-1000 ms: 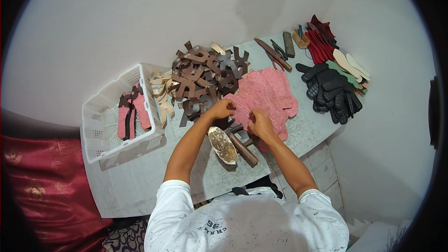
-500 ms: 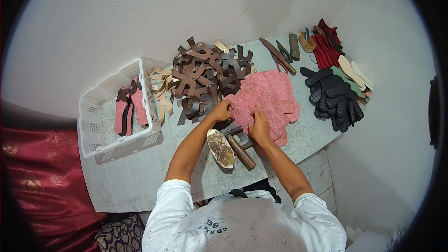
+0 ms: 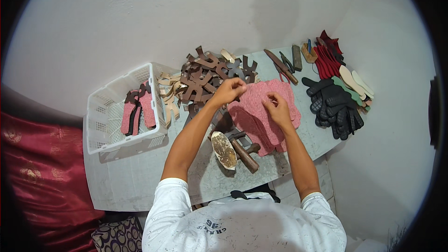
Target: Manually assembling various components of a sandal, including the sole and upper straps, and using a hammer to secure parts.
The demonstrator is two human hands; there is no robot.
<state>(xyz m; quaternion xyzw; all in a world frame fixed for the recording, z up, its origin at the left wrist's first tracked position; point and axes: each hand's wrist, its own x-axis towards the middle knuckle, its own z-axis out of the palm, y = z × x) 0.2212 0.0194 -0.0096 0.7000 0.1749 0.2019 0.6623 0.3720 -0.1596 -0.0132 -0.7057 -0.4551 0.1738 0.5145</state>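
Note:
A thick pile of pink speckled insole-shaped pieces (image 3: 261, 126) lies in front of me on the table. My left hand (image 3: 229, 91) is over the pile's far left corner, its fingers pinched together; what is between them is hidden. Above the middle of the pile, my right hand (image 3: 278, 108) has bent fingers, with the thumb apart from the forefinger. Nearer to me, a hammer (image 3: 245, 156) with a wooden handle lies against the pile's near edge. Beside it is a pale, worn, shoe-shaped block (image 3: 224, 150) with a brown stained top.
Brown Y-shaped cutouts (image 3: 198, 77) are heaped behind my left hand. Farther left stands a white plastic basket (image 3: 158, 107) holding pink and dark pieces. A knife (image 3: 280, 65), a sharpening block (image 3: 296, 57), black sole-like pieces (image 3: 331, 107) and red pieces (image 3: 326, 58) lie at right.
Both hands have moved from the pile's near left side up to its far part. The right hand's fingers have come apart. The whole view has shifted slightly.

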